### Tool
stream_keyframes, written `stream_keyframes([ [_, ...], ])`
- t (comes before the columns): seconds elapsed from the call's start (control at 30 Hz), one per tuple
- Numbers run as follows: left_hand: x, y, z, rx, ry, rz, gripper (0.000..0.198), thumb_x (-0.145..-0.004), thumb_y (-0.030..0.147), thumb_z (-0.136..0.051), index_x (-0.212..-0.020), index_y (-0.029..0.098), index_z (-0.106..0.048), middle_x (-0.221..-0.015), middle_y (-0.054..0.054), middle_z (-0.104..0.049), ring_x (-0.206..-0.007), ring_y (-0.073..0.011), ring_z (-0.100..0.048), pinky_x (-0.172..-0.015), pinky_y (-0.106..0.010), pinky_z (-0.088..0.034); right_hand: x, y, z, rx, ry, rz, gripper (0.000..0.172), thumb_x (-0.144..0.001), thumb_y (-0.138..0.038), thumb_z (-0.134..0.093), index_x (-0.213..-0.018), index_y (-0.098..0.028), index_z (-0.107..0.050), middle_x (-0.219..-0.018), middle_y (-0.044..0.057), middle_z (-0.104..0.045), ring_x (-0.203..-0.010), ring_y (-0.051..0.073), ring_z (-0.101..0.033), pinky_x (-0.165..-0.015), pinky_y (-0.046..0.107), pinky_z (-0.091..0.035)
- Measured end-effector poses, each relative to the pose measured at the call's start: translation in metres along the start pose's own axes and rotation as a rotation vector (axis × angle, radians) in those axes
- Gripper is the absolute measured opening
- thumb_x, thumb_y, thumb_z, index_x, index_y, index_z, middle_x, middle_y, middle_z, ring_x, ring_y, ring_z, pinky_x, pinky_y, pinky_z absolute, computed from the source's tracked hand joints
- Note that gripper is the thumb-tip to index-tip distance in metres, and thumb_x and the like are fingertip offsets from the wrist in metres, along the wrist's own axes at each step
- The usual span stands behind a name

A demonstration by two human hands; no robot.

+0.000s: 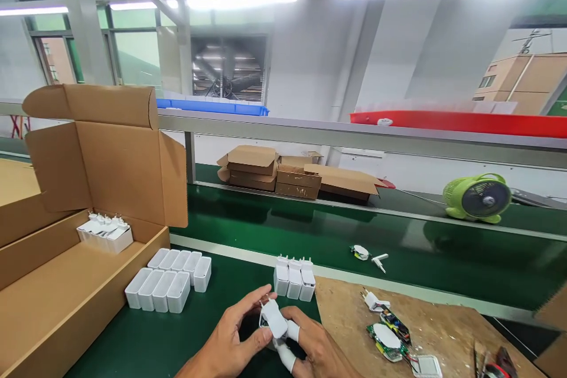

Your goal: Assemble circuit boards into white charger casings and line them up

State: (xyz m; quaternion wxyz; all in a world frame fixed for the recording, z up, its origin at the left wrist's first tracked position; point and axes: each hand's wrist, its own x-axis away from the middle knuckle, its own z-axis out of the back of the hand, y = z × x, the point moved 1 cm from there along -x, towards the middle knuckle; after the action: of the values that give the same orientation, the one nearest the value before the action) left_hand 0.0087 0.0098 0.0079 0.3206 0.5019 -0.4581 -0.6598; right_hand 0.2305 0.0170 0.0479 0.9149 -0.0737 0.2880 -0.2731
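White plug unit | held above the green bench | fingers of our left hand and right hand pinching it | risk: our white finger covers might slip, dropping it

Single view, from your head: faces forward and down over dark-green flat worktop; your bare left hand and right hand near at bottom centre, pale upright wall well beyond.
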Motion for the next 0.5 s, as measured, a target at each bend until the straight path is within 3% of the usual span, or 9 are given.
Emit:
stream_keyframes([
  [0.1,-0.007,0.004,-0.004,0.012,0.088,0.044,0.056,-0.096,0.065,-0.070,-0.134,0.024,-0.071,-0.132,-0.013,-0.077,-0.123,-0.0314,-0.072,-0.109,-0.045,-0.057,0.005,0.002,-0.007,0.084,0.020,0.032,0.040,-0.088,-0.005,-0.054,-0.122,-0.022,-0.064,-0.129,0.012,-0.068,-0.097,0.022,-0.077,-0.089,0.031,-0.065],
  [0.17,-0.010,0.003,-0.008,-0.019,0.160,0.060,0.052,-0.096,0.068,-0.069,-0.118,0.021,-0.076,-0.115,-0.011,-0.080,-0.107,-0.0280,-0.076,-0.096,-0.039,-0.062,0.008,0.005,-0.014,0.135,-0.003,0.020,0.040,-0.087,-0.006,-0.054,-0.123,-0.022,-0.063,-0.143,0.016,-0.060,-0.096,0.021,-0.078,-0.087,0.031,-0.066],
  [0.3,-0.011,-0.001,-0.013,-0.103,0.280,0.048,0.043,-0.101,0.062,-0.063,-0.103,0.020,-0.070,-0.098,-0.006,-0.075,-0.087,-0.0218,-0.072,-0.079,-0.032,-0.061,0.010,0.010,-0.027,0.204,-0.074,0.005,0.049,-0.080,-0.007,-0.055,-0.126,-0.022,-0.060,-0.152,0.017,-0.053,-0.090,0.021,-0.078,-0.082,0.032,-0.068],
  [0.5,-0.007,0.000,-0.022,-0.323,0.421,-0.123,0.025,-0.104,0.040,-0.060,-0.085,0.023,-0.057,-0.086,0.000,-0.055,-0.079,-0.0182,-0.058,-0.076,-0.030,-0.053,0.006,0.001,-0.027,0.282,-0.122,0.000,0.058,-0.077,-0.003,-0.052,-0.133,-0.019,-0.054,-0.147,0.021,-0.056,-0.078,0.021,-0.076,-0.073,0.030,-0.067],
])
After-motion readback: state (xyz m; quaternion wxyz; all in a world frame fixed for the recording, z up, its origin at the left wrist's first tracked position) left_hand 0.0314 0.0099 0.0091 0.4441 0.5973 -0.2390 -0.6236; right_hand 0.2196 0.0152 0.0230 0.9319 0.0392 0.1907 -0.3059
